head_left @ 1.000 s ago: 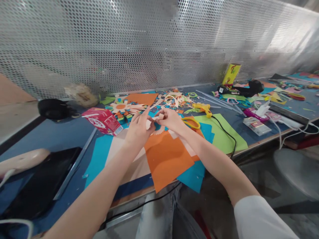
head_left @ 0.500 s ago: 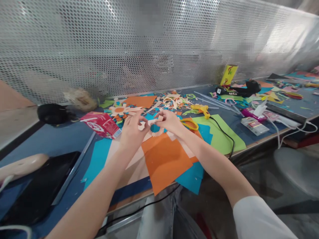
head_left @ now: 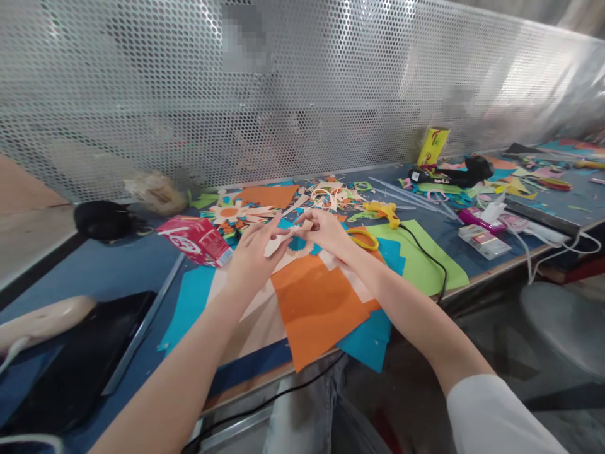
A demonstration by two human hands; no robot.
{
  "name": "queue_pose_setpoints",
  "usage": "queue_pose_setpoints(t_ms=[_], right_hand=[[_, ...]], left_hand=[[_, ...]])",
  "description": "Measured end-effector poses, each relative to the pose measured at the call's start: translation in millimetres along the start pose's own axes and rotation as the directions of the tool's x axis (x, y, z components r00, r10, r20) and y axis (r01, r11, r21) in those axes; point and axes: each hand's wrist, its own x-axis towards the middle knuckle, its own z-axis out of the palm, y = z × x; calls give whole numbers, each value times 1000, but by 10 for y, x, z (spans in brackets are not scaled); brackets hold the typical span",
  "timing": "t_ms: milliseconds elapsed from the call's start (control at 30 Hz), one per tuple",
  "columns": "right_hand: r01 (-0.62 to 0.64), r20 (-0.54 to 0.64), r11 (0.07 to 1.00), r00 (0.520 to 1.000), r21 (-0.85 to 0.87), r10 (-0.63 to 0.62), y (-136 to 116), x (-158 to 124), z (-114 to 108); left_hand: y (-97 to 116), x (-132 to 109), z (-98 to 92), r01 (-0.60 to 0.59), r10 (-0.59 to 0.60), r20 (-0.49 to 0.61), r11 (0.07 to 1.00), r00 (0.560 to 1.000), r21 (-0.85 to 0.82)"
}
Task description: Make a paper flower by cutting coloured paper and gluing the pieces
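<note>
A small, pale peach piece of paper (head_left: 307, 225) is pinched between the thumb and fingertips of the right hand (head_left: 329, 233), above the middle of the worktable; such a light hold is probably used because the paper is small and easily creased. The left hand (head_left: 253, 255) is brought in from the other side, its fingertips close to those of the right, perhaps so that fine work can be shared; whether any paper is gripped by it cannot be told. Just beneath the fingertips, a pale peach paper ring with a toothed edge (head_left: 301, 253) is seen against blue, and nearer the body a plain orange paper sheet (head_left: 321, 309) is laid over blue paper sheets (head_left: 368, 345), the stack seemingly placed within easy reach. A yellow glue gun with a black cord (head_left: 384, 210) is set beyond the right wrist, probably to be handy. The far part of the ring is covered by the fingers, the yellow loop-shaped handle (head_left: 367, 239) is partly hidden by the right hand and wrist, and what lies behind the perforated metal screen (head_left: 189, 120) is blurred.
</note>
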Motion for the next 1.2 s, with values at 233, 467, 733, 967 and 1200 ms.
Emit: queue_pose_setpoints(t_ms=[233, 467, 733, 967, 1200], right_hand=[[21, 17, 998, 1000, -62, -20, -57, -50, 1], [57, -7, 987, 998, -148, -59, 6, -26, 41], [46, -1, 995, 999, -93, -46, 53, -12, 61], [-49, 32, 995, 998, 86, 46, 7, -11, 56], [-116, 21, 988, 993, 101, 115, -88, -46, -18]], left_hand=[[-46, 12, 25, -96, 94, 46, 994, 994, 44], [-100, -23, 88, -84, 82, 49, 995, 995, 55], [-88, -26, 115, -163, 159, 39, 979, 987, 120], [-72, 13, 125, -194, 192, 33, 965, 981, 175], [-101, 15, 113, -110, 112, -24, 991, 993, 71]])
